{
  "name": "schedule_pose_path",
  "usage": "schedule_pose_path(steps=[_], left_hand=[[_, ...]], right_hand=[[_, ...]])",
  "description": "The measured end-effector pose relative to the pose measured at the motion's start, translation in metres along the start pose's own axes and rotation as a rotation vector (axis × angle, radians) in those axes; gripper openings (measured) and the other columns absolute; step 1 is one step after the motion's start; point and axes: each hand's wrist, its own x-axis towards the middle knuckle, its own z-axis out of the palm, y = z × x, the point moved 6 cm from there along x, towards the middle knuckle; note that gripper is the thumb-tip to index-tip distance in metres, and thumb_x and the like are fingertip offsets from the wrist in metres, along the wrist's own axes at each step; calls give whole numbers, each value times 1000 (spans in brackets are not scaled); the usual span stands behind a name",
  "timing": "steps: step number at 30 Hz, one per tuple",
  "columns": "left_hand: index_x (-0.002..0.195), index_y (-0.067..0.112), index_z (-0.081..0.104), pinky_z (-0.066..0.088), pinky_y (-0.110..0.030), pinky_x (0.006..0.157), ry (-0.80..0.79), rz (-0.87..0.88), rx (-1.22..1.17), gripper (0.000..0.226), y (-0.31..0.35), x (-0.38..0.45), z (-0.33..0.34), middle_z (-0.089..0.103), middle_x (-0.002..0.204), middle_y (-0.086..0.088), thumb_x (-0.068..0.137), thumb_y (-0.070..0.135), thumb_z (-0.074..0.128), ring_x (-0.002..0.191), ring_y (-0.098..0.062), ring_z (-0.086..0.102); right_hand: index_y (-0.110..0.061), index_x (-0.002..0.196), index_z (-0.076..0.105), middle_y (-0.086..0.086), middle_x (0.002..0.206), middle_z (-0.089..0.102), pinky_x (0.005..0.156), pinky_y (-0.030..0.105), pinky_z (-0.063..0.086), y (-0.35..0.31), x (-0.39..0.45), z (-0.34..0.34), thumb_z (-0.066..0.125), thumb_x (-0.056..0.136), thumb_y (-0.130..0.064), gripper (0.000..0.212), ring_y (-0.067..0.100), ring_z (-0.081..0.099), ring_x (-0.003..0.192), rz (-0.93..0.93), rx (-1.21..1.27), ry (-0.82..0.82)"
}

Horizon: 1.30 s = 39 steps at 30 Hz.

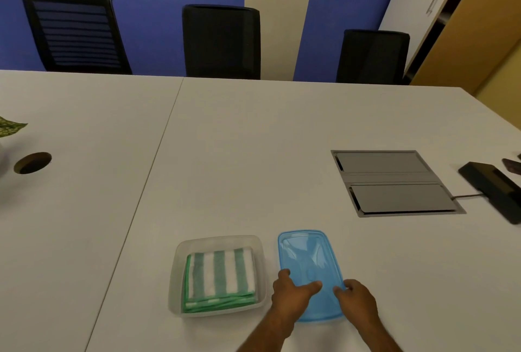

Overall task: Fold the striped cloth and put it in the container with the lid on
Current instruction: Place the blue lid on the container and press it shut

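Note:
The green-and-white striped cloth (221, 278) lies folded inside the clear plastic container (218, 241) near the table's front edge. Right of it the blue lid (306, 253) lies flat on the table, separate from the container. My left hand (293, 293) rests on the lid's near left part, thumb at the left rim and fingers spread across the top. My right hand (356, 299) grips the lid's near right edge with curled fingers. The lid's near end is partly hidden under both hands.
A grey flip-up cable box (394, 182) is set into the white table (239, 154) at the right, with a black device (493, 188) and cable beside it. A round cable hole (32, 163) and a leaf (11, 127) sit far left. Three black chairs stand behind the table.

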Motion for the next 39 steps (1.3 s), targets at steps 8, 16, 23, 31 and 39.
schedule_pose_path(steps=[8,16,23,31,39], left_hand=[[145,21,33,44,-34,104,-4,20,-60,96,2,-12,-1,35,146,-4,68,50,81,126,-20,46],[134,33,42,38,-36,106,-5,148,-294,75,33,-40,-8,39,140,3,73,66,70,124,-13,43],[128,38,50,42,-48,98,-93,123,-480,72,71,-66,-54,48,126,13,71,82,51,118,-16,46],[115,5,69,61,-46,79,-184,139,-701,58,95,-77,-156,71,111,-21,83,54,67,91,-35,72],[122,-2,54,55,-39,63,38,213,-558,29,53,-84,-214,73,89,-22,93,-8,53,75,-38,65]], right_hand=[[-11,114,58,15,108,69,83,38,50,2,-12,-4,71,84,-22,35,33,65,92,-21,142,73],[-15,100,60,20,99,72,68,43,61,-42,-50,-51,61,89,7,25,40,73,83,-116,839,17],[-27,96,71,1,99,76,83,35,61,-98,-97,-73,56,93,6,36,16,75,88,-484,705,79],[-11,108,69,7,113,71,112,44,37,-140,-161,-45,42,88,4,37,18,60,114,-1269,173,418],[-23,144,41,-3,162,27,123,34,14,-145,-174,2,67,71,-7,79,17,11,153,-1115,258,-165]])
